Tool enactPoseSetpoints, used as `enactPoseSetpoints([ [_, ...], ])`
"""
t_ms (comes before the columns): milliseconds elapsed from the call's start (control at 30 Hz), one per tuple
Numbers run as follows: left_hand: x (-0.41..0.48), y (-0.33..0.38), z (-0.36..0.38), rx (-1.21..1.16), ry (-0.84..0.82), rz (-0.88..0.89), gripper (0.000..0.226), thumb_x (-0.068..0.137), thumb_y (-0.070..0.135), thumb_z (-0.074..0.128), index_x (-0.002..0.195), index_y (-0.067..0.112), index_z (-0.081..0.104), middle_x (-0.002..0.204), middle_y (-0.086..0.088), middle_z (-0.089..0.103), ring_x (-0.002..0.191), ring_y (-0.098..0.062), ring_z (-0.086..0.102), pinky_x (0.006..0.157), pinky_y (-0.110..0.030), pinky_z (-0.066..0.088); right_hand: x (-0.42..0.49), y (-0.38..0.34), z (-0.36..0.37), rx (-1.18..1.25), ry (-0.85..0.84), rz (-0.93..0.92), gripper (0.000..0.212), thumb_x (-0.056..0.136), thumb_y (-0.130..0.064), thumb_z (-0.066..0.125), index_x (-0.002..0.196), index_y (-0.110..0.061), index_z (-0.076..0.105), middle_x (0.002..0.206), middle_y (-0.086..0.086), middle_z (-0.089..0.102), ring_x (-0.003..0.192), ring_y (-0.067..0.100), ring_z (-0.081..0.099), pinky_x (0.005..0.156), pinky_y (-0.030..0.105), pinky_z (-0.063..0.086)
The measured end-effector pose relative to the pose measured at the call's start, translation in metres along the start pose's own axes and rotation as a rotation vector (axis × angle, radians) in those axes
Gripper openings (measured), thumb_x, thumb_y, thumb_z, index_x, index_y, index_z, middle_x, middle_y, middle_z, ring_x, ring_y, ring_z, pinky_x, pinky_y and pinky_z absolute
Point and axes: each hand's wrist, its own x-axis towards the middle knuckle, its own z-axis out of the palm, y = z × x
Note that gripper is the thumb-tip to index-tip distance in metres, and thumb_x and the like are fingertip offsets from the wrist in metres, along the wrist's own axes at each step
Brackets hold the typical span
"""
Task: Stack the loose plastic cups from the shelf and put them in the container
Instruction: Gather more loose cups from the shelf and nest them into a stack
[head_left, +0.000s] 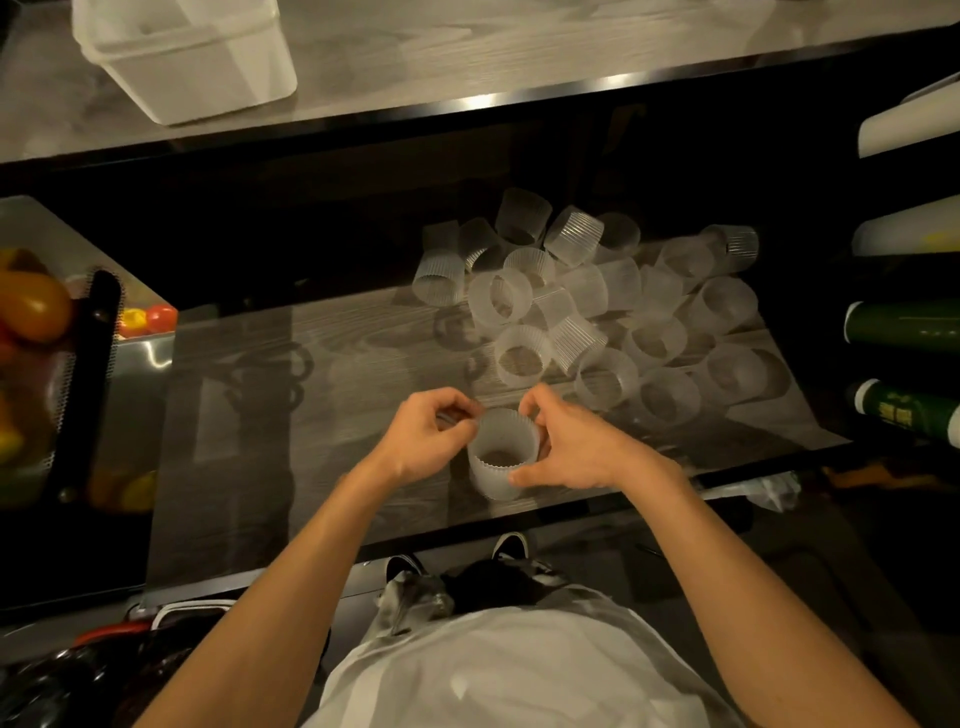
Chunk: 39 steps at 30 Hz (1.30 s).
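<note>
The container stands on the upper worktop at far left, well apart from the hands, and no cups show in it. So the stacking step is judged to be in hand, with the filling not yet begun. Below it, on the wood-grain shelf, the left hand has its fingers curled against the left rim of an upright ribbed cup. Whether it pinches that rim or something else cannot be told. The right hand clasps the same cup, thumb on the near wall and fingers over the far rim. Whether this cup already has others nested in it is unclear. Up and to the right, the loose cups lie heaped, many tipped over. The next move probably calls for freeing one hand to fetch the nearest one, turning it mouth-up and seating it squarely.
</note>
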Motion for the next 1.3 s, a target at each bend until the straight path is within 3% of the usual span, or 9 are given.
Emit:
enactPoseSetpoints([
  [167, 0.005, -0.009, 0.006, -0.002, 0.063, 0.017, 0.018, 0.093, 0.007, 0.067, 0.102, 0.022, 0.072, 0.098, 0.000, 0.074, 0.081, -0.007, 0.071, 0.077, -0.027, 0.060, 0.004, 0.004, 0.012, -0.012, 0.122, -0.018, 0.066, 0.072, -0.046, 0.085, 0.118, -0.031, 0.040, 0.104, -0.009, 0.058, 0.091, 0.009, 0.060, 0.080, 0.036, 0.056],
  [300, 0.006, -0.015, 0.010, 0.010, 0.054, -0.011, 0.026, 0.090, 0.007, 0.069, 0.102, 0.030, 0.069, 0.100, 0.004, 0.072, 0.084, -0.011, 0.072, 0.082, -0.031, 0.061, 0.009, 0.010, 0.021, -0.073, 0.190, -0.021, 0.067, 0.074, -0.035, 0.084, 0.121, -0.032, 0.037, 0.115, -0.005, 0.054, 0.101, 0.015, 0.059, 0.087, 0.039, 0.055],
  [433, 0.008, -0.012, 0.014, 0.045, 0.064, -0.021, 0.026, 0.091, 0.008, 0.067, 0.106, 0.030, 0.066, 0.103, 0.008, 0.069, 0.094, -0.002, 0.067, 0.085, -0.015, 0.055, 0.013, 0.013, 0.025, -0.010, 0.177, -0.028, 0.065, 0.076, -0.033, 0.083, 0.122, -0.033, 0.037, 0.115, -0.005, 0.058, 0.103, 0.014, 0.061, 0.088, 0.041, 0.056],
  [600, 0.019, 0.017, 0.000, -0.015, 0.116, 0.064, 0.018, 0.093, 0.014, 0.068, 0.110, 0.020, 0.072, 0.105, 0.008, 0.071, 0.091, -0.009, 0.073, 0.085, -0.033, 0.061, 0.010, 0.004, -0.009, 0.063, 0.271, -0.058, 0.065, 0.072, -0.036, 0.086, 0.121, -0.039, 0.043, 0.116, -0.017, 0.060, 0.104, 0.003, 0.062, 0.091, 0.037, 0.056],
  [700, 0.030, 0.046, -0.010, -0.135, 0.191, 0.158, 0.017, 0.093, 0.012, 0.069, 0.104, 0.025, 0.071, 0.101, 0.007, 0.070, 0.081, -0.016, 0.076, 0.075, -0.032, 0.062, 0.009, -0.004, -0.036, 0.103, 0.410, -0.107, 0.064, 0.074, -0.028, 0.087, 0.123, -0.038, 0.046, 0.120, -0.017, 0.059, 0.108, 0.003, 0.061, 0.093, 0.034, 0.056],
  [867, 0.052, 0.067, -0.002, -0.174, 0.239, 0.168, 0.019, 0.093, 0.009, 0.070, 0.106, 0.022, 0.069, 0.106, 0.004, 0.072, 0.094, -0.010, 0.074, 0.085, -0.031, 0.062, 0.023, -0.004, -0.050, 0.102, 0.570, -0.153, 0.061, 0.079, -0.008, 0.078, 0.124, -0.032, 0.045, 0.121, -0.011, 0.057, 0.111, 0.009, 0.060, 0.095, 0.039, 0.055],
  [967, 0.061, 0.061, 0.007, -0.130, 0.205, 0.098, 0.019, 0.093, 0.009, 0.069, 0.108, 0.021, 0.068, 0.110, 0.003, 0.071, 0.090, -0.010, 0.075, 0.082, -0.033, 0.063, 0.030, 0.006, -0.045, 0.091, 0.526, -0.091, 0.058, 0.079, -0.004, 0.074, 0.124, -0.027, 0.045, 0.119, -0.006, 0.058, 0.110, 0.014, 0.060, 0.093, 0.042, 0.054],
  [1133, 0.064, 0.046, 0.009, -0.009, 0.110, -0.006, 0.022, 0.093, 0.010, 0.068, 0.109, 0.025, 0.066, 0.105, 0.009, 0.070, 0.076, -0.003, 0.073, 0.069, -0.018, 0.054, 0.034, 0.020, -0.034, 0.081, 0.365, -0.019, 0.065, 0.080, -0.013, 0.077, 0.134, -0.025, 0.042, 0.125, -0.003, 0.063, 0.117, 0.017, 0.061, 0.099, 0.041, 0.053],
  [1300, 0.068, 0.036, 0.003, 0.130, 0.085, -0.067, 0.017, 0.090, 0.015, 0.070, 0.103, 0.027, 0.068, 0.094, 0.012, 0.070, 0.087, -0.004, 0.069, 0.079, -0.021, 0.055, 0.039, 0.019, -0.028, 0.007, 0.250, 0.052, 0.063, 0.078, -0.027, 0.077, 0.129, -0.030, 0.040, 0.116, -0.003, 0.067, 0.107, 0.021, 0.066, 0.092, 0.044, 0.056],
])
